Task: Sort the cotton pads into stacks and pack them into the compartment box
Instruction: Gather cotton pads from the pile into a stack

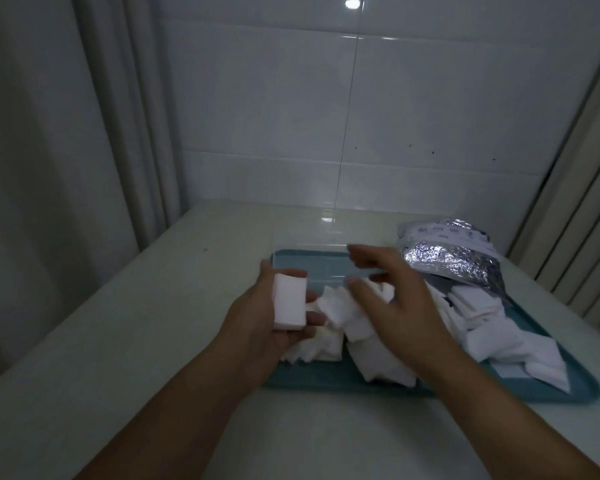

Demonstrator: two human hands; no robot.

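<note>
My left hand (pixel 257 317) grips a neat stack of white cotton pads (pixel 290 303), thumb on the far side, fingers under it. My right hand (pixel 392 299) hovers with spread, relaxed fingers over a loose heap of white cotton pads (pixel 368 355) and holds nothing. The heap lies on a teal tray (pixel 326 384). More flat pads (pixel 499 337) cover the tray's right half. A clear compartment box (pixel 323 268) stands at the tray's far end, partly hidden by my right hand.
A crinkled silver foil bag (pixel 454 254) lies at the tray's far right corner. The tray sits on a pale counter (pixel 136 334) against a tiled wall (pixel 326 116). A curtain (pixel 84 116) hangs on the left, slats on the right.
</note>
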